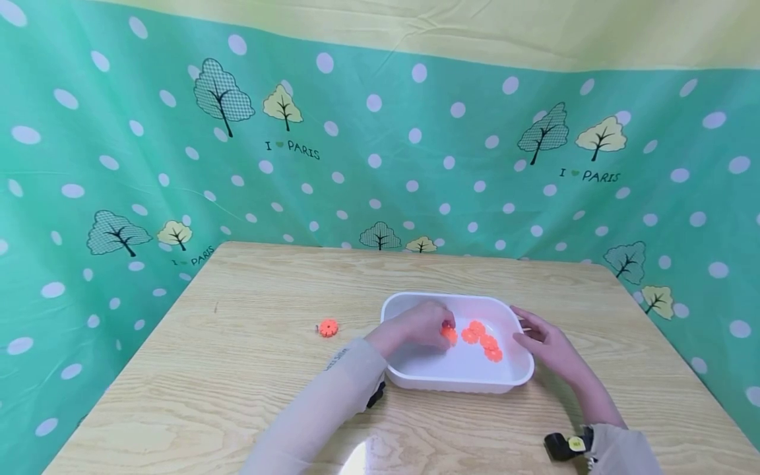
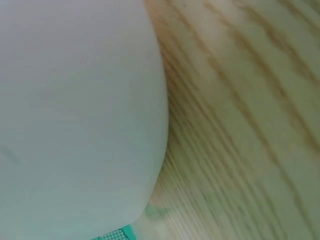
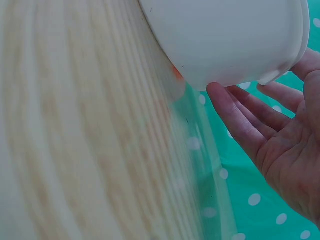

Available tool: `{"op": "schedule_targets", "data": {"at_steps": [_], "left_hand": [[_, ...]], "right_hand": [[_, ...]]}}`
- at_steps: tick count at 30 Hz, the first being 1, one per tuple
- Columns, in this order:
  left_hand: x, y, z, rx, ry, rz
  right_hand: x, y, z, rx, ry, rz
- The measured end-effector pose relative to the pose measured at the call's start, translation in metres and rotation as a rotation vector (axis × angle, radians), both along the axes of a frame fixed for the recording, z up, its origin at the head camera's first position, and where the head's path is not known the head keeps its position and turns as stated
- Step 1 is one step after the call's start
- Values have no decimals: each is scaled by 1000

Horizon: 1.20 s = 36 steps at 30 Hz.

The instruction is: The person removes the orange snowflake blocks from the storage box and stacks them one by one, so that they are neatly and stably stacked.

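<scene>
The left hand (image 1: pixel 423 324) reaches over the near-left wall into a white tub (image 1: pixel 427 376) on the wooden counter (image 1: pixel 267 396). Its grip is clenched on an orange disc (image 1: pixel 450 335) above the tub's floor; the fingers hide part of the disc, and the thumb is hard to make out. To the right of that hand, more orange discs (image 1: pixel 489 343) lie in the tub, overlapping so much that their number is uncertain.

The right hand (image 1: pixel 552 346) grasps the tub's right end, its grip set with thumb by the rim and fingers against the outer wall; the right wrist view shows the fingertips touching the wall from outside. The tub is cut off at the top there.

A single orange wheel (image 1: pixel 328 328) lies on the counter left of the tub, with a tiny dark bit beside it, too small to name. In the left wrist view, a blurred pale surface fills the left half and the hand is out of sight. Both sleeves (image 1: pixel 323 409) are cut off below.
</scene>
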<state>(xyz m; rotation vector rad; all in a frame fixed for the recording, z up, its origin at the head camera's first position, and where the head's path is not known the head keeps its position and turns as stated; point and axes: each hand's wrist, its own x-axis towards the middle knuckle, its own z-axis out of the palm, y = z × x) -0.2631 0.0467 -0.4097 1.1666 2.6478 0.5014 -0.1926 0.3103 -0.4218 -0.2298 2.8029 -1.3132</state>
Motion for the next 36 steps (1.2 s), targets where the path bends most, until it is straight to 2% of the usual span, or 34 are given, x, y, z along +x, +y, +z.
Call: {"op": "schedule_targets", "data": {"at_steps": [8,17,26,36], "left_hand": [[-3,-14,5,38,-39,30],[-4,-27,12,51,-16,62],[-1,-43,19,144,17,86],[2,-57,24,173,29,122]], "right_hand": [[1,0,1,0,-1,2],[1,1,0,1,-5,2],[0,0,0,-10,1,8],[0,1,-1,-14,-5,9]]}}
